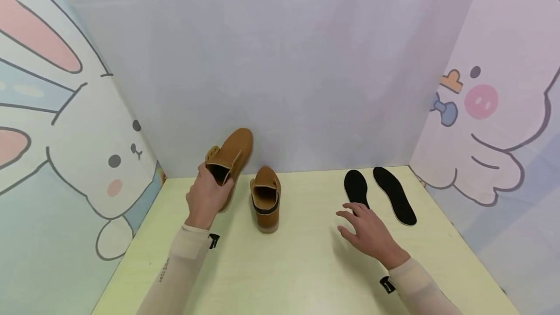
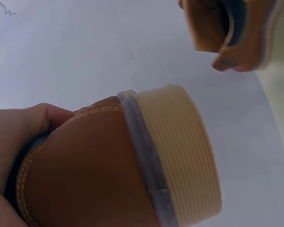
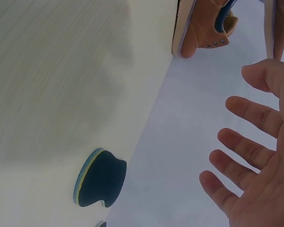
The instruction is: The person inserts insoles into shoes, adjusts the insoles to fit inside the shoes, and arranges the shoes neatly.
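A brown leather shoe (image 1: 238,147) is tilted with its toe up and away, and my left hand (image 1: 207,193) grips it by the collar at the heel. In the left wrist view the ribbed heel block (image 2: 180,156) of that shoe fills the middle. The matching shoe (image 1: 267,208) stands on the table just right of it, toe toward the back wall. My right hand (image 1: 369,232) hovers over the table with fingers spread and nothing in them. Beyond its fingertips lies a black insole (image 1: 356,184), partly hidden by the hand. A second black insole (image 1: 393,193) lies to its right.
The pale yellow table (image 1: 288,276) meets a white cloth wall (image 1: 280,86) at the back. Side panels with a cartoon rabbit (image 1: 87,149) and a cartoon chick (image 1: 503,86) close in the left and right.
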`<action>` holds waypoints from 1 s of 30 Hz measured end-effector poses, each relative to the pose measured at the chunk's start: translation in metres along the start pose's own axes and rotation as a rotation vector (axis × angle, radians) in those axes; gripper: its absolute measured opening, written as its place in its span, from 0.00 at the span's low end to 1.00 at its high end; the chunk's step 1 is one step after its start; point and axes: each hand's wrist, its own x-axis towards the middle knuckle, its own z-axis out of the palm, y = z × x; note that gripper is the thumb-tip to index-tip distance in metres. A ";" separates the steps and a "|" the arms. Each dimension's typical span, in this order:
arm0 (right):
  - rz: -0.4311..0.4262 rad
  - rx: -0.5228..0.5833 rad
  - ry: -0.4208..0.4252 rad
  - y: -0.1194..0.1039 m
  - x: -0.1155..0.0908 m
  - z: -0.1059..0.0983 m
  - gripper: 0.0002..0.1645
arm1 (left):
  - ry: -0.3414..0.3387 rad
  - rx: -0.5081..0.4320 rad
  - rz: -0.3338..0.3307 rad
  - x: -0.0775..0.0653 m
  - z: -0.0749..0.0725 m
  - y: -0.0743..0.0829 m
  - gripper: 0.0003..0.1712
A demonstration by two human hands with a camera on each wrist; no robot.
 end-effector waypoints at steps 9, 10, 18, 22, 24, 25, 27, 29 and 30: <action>0.022 -0.010 0.017 0.003 -0.005 -0.003 0.21 | -0.006 -0.034 0.063 -0.007 -0.003 0.043 0.49; 0.025 -0.011 0.016 0.003 -0.005 -0.004 0.21 | -0.011 -0.036 0.069 -0.008 -0.002 0.047 0.49; 0.040 -0.013 0.025 0.004 -0.010 -0.007 0.22 | -0.068 -0.073 0.122 -0.018 0.014 0.080 0.49; 0.052 -0.011 0.021 0.005 -0.013 -0.009 0.22 | -0.082 -0.087 0.148 -0.025 0.024 0.094 0.48; 0.056 -0.006 0.020 0.006 -0.013 -0.010 0.23 | -0.087 -0.092 0.162 -0.028 0.029 0.100 0.46; 0.059 -0.001 0.018 0.005 -0.014 -0.011 0.23 | -0.088 -0.095 0.169 -0.030 0.032 0.103 0.46; 0.064 0.007 0.016 0.005 -0.015 -0.012 0.23 | -0.089 -0.084 0.189 -0.033 0.038 0.109 0.45; 0.069 0.016 0.014 0.005 -0.016 -0.013 0.23 | -0.088 -0.074 0.215 -0.036 0.046 0.115 0.45; 0.074 0.020 0.013 0.005 -0.016 -0.014 0.23 | -0.089 -0.072 0.231 -0.038 0.050 0.117 0.45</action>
